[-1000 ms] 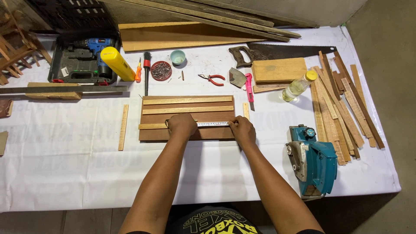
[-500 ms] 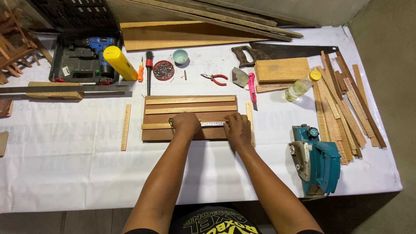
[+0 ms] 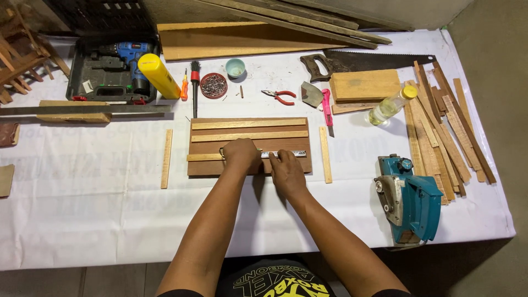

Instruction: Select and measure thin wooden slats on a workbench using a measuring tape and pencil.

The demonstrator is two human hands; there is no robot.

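Note:
A dark brown board [image 3: 248,145] lies on the white-covered table with two light wooden strips [image 3: 248,124] across its top. A third light strip [image 3: 203,157] runs along its lower part. My left hand [image 3: 242,154] covers a tape measure's case on that third strip and grips it. The metal tape blade [image 3: 292,154] runs right from it along the strip. My right hand [image 3: 286,171] rests just right of my left hand, fingertips pinching the blade near the board's lower edge.
Loose light strips lie left [image 3: 166,158] and right [image 3: 325,154] of the board. A teal electric planer [image 3: 410,201] sits at the right, and beyond it a pile of wooden slats [image 3: 440,126]. Behind are a hand saw [image 3: 363,59], pliers [image 3: 280,96], a pink cutter [image 3: 328,110], a bottle [image 3: 390,104] and a drill case [image 3: 110,71].
My right hand has slid left along the tape from the board's right edge to beside my left hand. My left hand stayed on the tape measure. The view shifted slightly.

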